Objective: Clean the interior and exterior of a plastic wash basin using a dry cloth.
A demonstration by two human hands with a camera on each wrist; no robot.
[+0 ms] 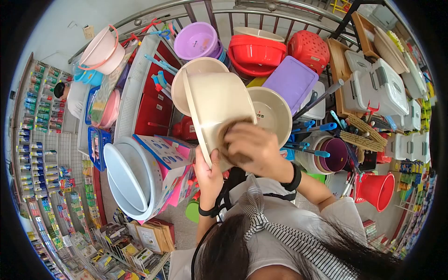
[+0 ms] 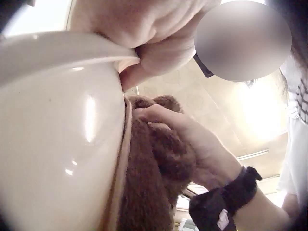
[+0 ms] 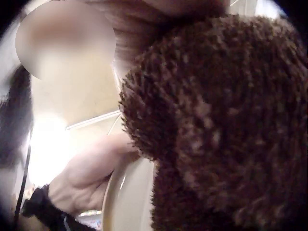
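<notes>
A cream plastic basin (image 1: pixel 219 95) is tipped on its side in front of the person. The left hand (image 1: pixel 209 176) grips its rim from below, thumb on the outer wall. Against the basin's outer surface the right hand (image 1: pixel 257 148) holds a bunched brown cloth (image 1: pixel 232 128), slightly blurred in the head view. In the left wrist view the fluffy cloth (image 2: pixel 144 178) lies along the glossy basin wall (image 2: pixel 57 125), the right hand's fingers clutching its folds. Cloth pile (image 3: pixel 216 120) fills much of the right wrist view and hides most of the right hand.
Two more cream basins (image 1: pixel 275 112) sit just behind the held one. Around them are a purple basin (image 1: pixel 195 39), red basins (image 1: pixel 256 51), a purple lid (image 1: pixel 290 86) and pale blue tubs (image 1: pixel 123 175). Blue-tipped handles (image 1: pixel 322 153) jut out at right. A metal railing (image 1: pixel 252 13) runs behind.
</notes>
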